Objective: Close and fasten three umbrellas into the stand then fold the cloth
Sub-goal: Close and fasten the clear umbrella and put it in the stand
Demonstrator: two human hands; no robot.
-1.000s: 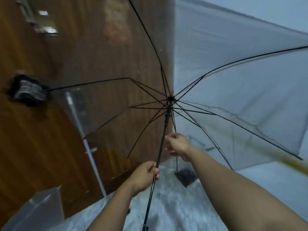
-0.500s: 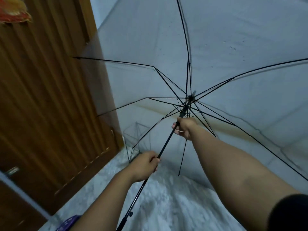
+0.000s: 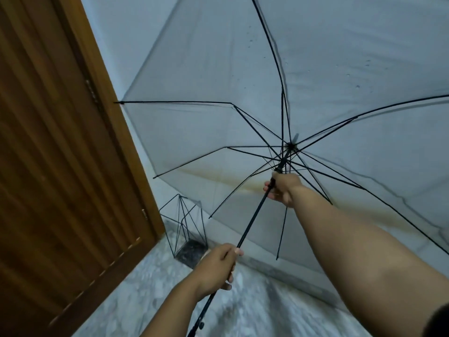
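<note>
A clear umbrella with black ribs is fully spread in front of me, its canopy filling the upper right. Its black shaft runs from lower middle up to the hub. My left hand grips the shaft low down. My right hand grips the shaft high up, just below the runner where the ribs meet. A black wire umbrella stand sits on the floor in the corner by the door, behind the canopy's edge. No cloth is in view.
A brown wooden door fills the left side. A white wall lies behind the umbrella. The floor is grey speckled stone.
The view swung right, away from the door. My right hand slid up the shaft toward the runner. The wire stand came into view in the corner.
</note>
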